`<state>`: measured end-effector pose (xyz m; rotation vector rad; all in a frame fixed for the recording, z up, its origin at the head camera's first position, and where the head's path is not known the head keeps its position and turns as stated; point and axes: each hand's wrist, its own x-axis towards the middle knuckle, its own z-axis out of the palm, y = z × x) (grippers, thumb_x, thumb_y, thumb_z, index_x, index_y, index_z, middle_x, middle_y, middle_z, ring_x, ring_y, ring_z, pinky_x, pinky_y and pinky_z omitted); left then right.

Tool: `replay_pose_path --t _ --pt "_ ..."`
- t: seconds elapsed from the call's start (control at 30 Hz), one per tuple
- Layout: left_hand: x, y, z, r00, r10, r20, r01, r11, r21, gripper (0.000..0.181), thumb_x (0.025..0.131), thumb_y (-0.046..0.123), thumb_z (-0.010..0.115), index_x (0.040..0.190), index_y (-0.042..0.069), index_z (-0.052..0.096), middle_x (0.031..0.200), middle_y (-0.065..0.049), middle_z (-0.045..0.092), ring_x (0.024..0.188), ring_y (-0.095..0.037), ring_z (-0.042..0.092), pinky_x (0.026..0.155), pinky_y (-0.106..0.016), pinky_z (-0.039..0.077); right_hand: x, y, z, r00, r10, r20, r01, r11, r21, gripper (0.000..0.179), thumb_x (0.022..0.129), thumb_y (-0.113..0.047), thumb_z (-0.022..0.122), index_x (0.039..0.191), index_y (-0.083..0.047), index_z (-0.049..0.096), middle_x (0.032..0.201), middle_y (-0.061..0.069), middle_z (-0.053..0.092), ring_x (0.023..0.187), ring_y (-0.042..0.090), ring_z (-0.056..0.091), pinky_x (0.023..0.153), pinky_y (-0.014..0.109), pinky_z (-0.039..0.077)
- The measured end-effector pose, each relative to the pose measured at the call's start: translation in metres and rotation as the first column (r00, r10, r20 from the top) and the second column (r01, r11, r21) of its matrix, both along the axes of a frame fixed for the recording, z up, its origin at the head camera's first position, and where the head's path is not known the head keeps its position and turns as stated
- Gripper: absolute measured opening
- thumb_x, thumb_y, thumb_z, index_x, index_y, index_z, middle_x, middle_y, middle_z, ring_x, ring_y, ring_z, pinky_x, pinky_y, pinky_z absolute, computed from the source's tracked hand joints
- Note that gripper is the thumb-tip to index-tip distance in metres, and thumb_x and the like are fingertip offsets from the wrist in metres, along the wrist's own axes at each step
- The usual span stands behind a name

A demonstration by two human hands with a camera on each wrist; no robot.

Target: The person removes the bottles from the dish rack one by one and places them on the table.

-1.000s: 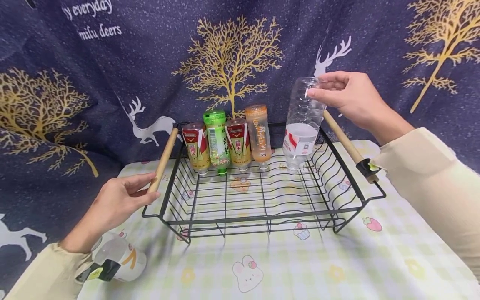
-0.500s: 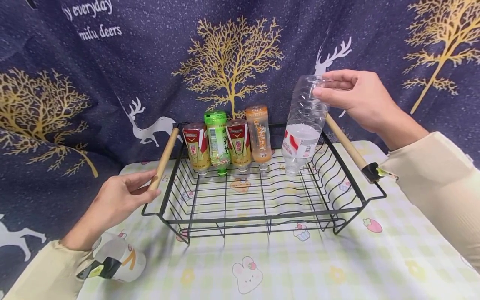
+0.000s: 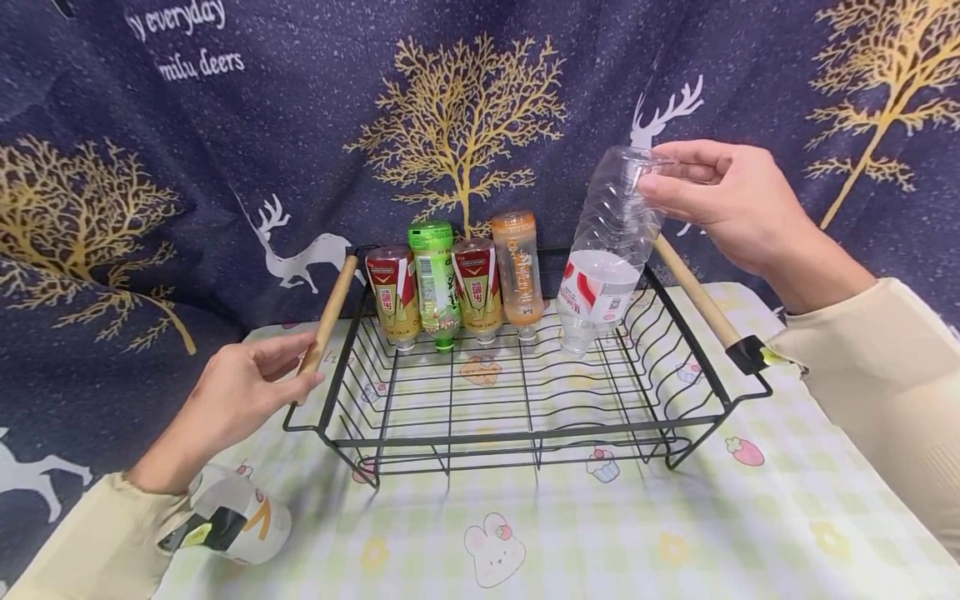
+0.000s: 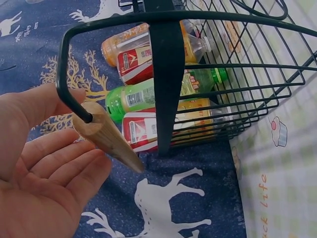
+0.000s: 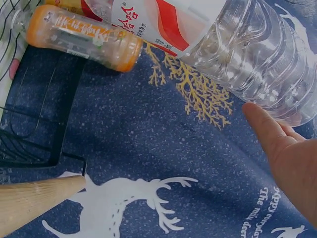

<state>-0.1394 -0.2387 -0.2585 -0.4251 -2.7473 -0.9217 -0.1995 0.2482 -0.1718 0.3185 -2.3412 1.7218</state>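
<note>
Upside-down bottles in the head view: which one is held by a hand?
The large clear bottle, farthest right. The right hand holds it near its upturned base; no hand touches the four smaller bottles.

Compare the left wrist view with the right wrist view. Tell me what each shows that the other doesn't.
Only the left wrist view shows the left hand at the left wooden handle, and the green bottle.

Only the right wrist view shows the right hand at the base end of the large clear bottle, that bottle's red-and-white label, and the right wooden handle.

Both show the orange bottle, part of the black wire rack and the dark blue cloth.
</note>
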Motion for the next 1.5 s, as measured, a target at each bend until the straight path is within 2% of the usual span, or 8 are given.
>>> replay_pose_path --t 0.1,0.3,0.47,0.67,0.93,1.07,1.17,1.5 --pt "0.002 0.002 0.002 1.0 0.007 0.005 -0.007 1.0 -0.002 0.046 0.089 0.016 0.077 0.13 0.0 0.065 0.116 -0.02 0.07 0.11 -0.037 0.064 0.075 0.0 0.042 0.003 0.002 -0.002 0.999 0.05 0.0 -0.049 0.989 -0.137 0.055 0.09 -0.012 0.076 0.139 0.0 0.054 0.111 -0.003 0.072 0.096 0.008 0.069 0.082 0.016 0.055" --pt "0.002 0.006 0.003 1.0 -0.006 -0.013 0.006 1.0 0.019 0.048 0.088 0.015 0.079 0.131 -0.001 0.064 0.123 -0.021 0.067 0.113 -0.036 0.062 0.075 0.0 0.043 0.012 0.007 -0.007 0.988 0.15 -0.023 -0.148 0.919 -0.366 0.048 0.089 0.002 0.072 0.133 0.003 0.053 0.107 0.006 0.073 0.094 0.016 0.071 0.082 0.019 0.056" --pt "0.002 0.009 0.004 0.999 -0.017 -0.048 0.018 1.0 0.023 0.048 0.087 0.013 0.079 0.13 -0.001 0.065 0.123 -0.021 0.067 0.112 -0.034 0.062 0.075 0.0 0.043 0.017 0.008 -0.008 0.983 0.179 -0.048 -0.183 0.906 -0.382 0.041 0.09 0.007 0.069 0.128 0.001 0.056 0.106 0.009 0.072 0.094 0.016 0.071 0.082 0.021 0.057" --pt "0.002 0.014 0.006 0.998 -0.038 -0.058 0.04 0.999 0.034 0.048 0.087 0.013 0.08 0.131 0.001 0.065 0.117 -0.019 0.07 0.105 -0.017 0.068 0.073 -0.004 0.047 0.023 0.003 -0.009 0.981 0.189 -0.053 -0.195 0.906 -0.375 0.038 0.09 0.008 0.068 0.125 0.0 0.057 0.108 0.008 0.07 0.095 0.015 0.069 0.082 0.021 0.057" --pt "0.0 0.034 0.008 0.995 -0.099 -0.02 0.101 0.981 0.167 0.046 0.088 0.007 0.077 0.13 -0.005 0.063 0.128 -0.02 0.063 0.116 -0.035 0.06 0.087 -0.009 0.047 0.031 -0.006 -0.012 0.965 0.236 -0.111 -0.26 0.839 -0.478 0.034 0.09 0.016 0.061 0.121 0.001 0.061 0.107 0.012 0.07 0.094 0.018 0.069 0.079 0.023 0.058" --pt "0.0 0.04 0.01 0.994 -0.106 0.014 0.102 0.982 0.159 0.049 0.088 0.009 0.077 0.133 -0.003 0.061 0.132 -0.019 0.061 0.12 -0.034 0.059 0.093 -0.024 0.05 0.034 -0.008 -0.012 0.961 0.251 -0.115 -0.274 0.818 -0.506 0.033 0.091 0.017 0.059 0.119 0.001 0.064 0.11 0.012 0.069 0.095 0.019 0.069 0.08 0.024 0.058" --pt "0.0 0.044 0.011 0.992 -0.118 0.053 0.108 0.981 0.162 0.052 0.089 0.011 0.078 0.136 -0.001 0.06 0.136 -0.016 0.059 0.123 -0.031 0.058 0.098 -0.034 0.049 0.035 -0.008 -0.014 0.959 0.258 -0.114 -0.28 0.815 -0.508 0.033 0.092 0.017 0.057 0.12 0.0 0.064 0.114 0.012 0.068 0.098 0.019 0.069 0.08 0.023 0.058" --pt "0.001 0.06 0.012 0.981 -0.179 0.073 0.157 0.957 0.244 0.052 0.086 0.007 0.079 0.135 -0.001 0.061 0.135 -0.015 0.06 0.122 -0.029 0.058 0.098 -0.035 0.049 0.035 -0.013 -0.019 0.956 0.265 -0.129 -0.294 0.825 -0.483 0.036 0.094 0.015 0.056 0.124 -0.002 0.064 0.125 0.01 0.064 0.11 0.018 0.066 0.084 0.023 0.057"
